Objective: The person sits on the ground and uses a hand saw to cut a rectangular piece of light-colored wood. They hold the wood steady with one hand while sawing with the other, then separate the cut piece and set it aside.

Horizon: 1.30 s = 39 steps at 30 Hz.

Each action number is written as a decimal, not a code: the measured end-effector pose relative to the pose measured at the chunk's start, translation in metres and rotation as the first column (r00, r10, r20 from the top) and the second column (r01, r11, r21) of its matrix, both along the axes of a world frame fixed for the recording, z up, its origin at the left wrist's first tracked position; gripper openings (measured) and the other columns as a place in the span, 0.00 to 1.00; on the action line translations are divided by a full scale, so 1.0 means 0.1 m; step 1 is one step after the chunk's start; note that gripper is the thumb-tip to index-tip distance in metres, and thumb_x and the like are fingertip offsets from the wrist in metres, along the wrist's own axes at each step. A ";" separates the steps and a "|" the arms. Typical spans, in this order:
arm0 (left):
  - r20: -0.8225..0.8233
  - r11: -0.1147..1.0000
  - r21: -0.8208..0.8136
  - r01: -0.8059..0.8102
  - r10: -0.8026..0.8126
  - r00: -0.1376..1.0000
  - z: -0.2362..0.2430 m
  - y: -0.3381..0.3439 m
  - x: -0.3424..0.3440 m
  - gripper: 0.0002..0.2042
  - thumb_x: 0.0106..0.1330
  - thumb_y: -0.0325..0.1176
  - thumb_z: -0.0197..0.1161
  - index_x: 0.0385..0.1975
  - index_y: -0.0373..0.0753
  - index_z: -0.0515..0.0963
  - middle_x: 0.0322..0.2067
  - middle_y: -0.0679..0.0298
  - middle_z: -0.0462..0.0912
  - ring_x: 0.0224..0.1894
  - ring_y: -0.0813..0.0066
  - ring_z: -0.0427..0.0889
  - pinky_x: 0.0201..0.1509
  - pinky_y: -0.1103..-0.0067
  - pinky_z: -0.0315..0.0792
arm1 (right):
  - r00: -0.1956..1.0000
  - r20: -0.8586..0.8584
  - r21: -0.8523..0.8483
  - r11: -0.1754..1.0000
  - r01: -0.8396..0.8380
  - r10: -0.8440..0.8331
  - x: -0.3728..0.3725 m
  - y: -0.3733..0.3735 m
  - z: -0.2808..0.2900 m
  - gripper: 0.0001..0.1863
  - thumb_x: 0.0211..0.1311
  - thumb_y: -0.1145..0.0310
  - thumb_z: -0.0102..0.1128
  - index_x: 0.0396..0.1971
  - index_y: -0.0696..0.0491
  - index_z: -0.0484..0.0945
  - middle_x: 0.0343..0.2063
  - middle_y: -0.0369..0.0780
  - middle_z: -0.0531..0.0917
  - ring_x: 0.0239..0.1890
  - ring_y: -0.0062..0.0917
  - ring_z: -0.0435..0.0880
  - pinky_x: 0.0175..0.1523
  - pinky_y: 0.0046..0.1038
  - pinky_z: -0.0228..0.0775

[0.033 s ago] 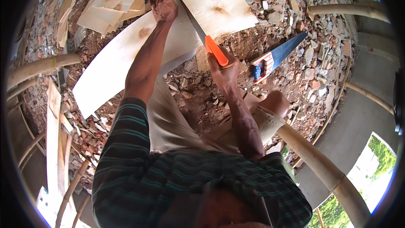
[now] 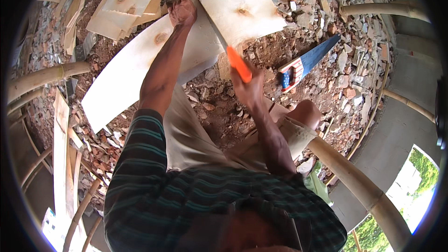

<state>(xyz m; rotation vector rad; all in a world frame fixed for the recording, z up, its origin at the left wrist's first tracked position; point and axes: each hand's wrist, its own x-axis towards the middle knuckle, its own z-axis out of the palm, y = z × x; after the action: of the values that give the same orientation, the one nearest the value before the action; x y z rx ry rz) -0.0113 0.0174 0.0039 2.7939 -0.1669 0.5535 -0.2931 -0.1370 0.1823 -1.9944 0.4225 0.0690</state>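
My right hand point(image 2: 248, 88) is closed around the orange handle of a handsaw point(image 2: 238, 64). Its thin blade runs away from me along the edge of a long, pale plywood sheet point(image 2: 126, 72), beside another plywood piece point(image 2: 240, 11). At the sheet's far part, my left hand point(image 2: 183, 13) is closed with curled fingers against the wood, left of the blade. A second handsaw point(image 2: 308, 63), with a dark blue blade and a red, white and blue handle, lies on the ground to the right of my right hand.
More plywood pieces point(image 2: 126, 0) lie stacked at the far left. Broken brick and stone rubble point(image 2: 345, 70) covers the ground. A thick bamboo pole point(image 2: 354, 177) slants past my right knee; another bamboo pole point(image 2: 51, 74) juts in from the left. A grey wall point(image 2: 401, 116) stands at right.
My right hand has pulled the orange-handled saw slightly back toward me. My left hand stays in place on the plywood sheet.
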 end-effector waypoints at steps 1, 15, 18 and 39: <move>-0.029 0.995 -0.095 -0.020 0.018 0.999 0.00 0.00 -0.02 0.09 0.66 0.37 0.51 0.35 0.41 0.77 0.40 0.52 0.84 0.46 0.56 0.81 0.51 0.61 0.70 | 0.993 0.114 -0.027 1.000 0.017 -0.014 -0.24 -0.01 -0.07 0.19 0.61 0.72 0.61 0.52 0.63 0.78 0.35 0.47 0.86 0.33 0.33 0.88 0.39 0.31 0.79; -0.127 0.999 0.027 0.034 -0.031 0.991 0.01 -0.01 0.11 0.10 0.62 0.37 0.54 0.35 0.38 0.77 0.37 0.54 0.84 0.47 0.58 0.82 0.51 0.62 0.70 | 0.990 0.109 0.018 0.996 0.083 -0.084 -0.65 -0.07 -0.21 0.17 0.63 0.72 0.62 0.51 0.61 0.79 0.30 0.38 0.85 0.28 0.17 0.81 0.35 0.21 0.74; -0.138 1.000 0.029 0.000 0.005 0.990 -0.04 0.01 0.08 0.10 0.62 0.37 0.54 0.35 0.38 0.77 0.37 0.54 0.84 0.45 0.58 0.82 0.50 0.62 0.70 | 0.982 0.164 0.006 0.995 0.096 -0.096 -1.28 -0.18 0.07 0.17 0.62 0.71 0.61 0.50 0.60 0.80 0.28 0.38 0.84 0.27 0.17 0.81 0.34 0.20 0.74; 0.003 0.999 0.033 0.014 -0.014 1.000 -0.12 0.04 0.10 0.09 0.61 0.36 0.54 0.34 0.39 0.77 0.35 0.53 0.84 0.44 0.56 0.82 0.49 0.62 0.70 | 0.994 0.112 -0.023 0.999 0.023 -0.020 -0.21 0.00 -0.16 0.16 0.61 0.71 0.62 0.49 0.60 0.79 0.31 0.44 0.85 0.28 0.25 0.83 0.33 0.27 0.75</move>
<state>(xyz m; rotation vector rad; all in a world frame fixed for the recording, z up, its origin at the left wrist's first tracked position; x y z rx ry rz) -0.0016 0.0215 -0.0083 2.8216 -0.1981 0.5566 -0.3141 -0.1365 0.1666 -2.0065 0.3748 -0.0613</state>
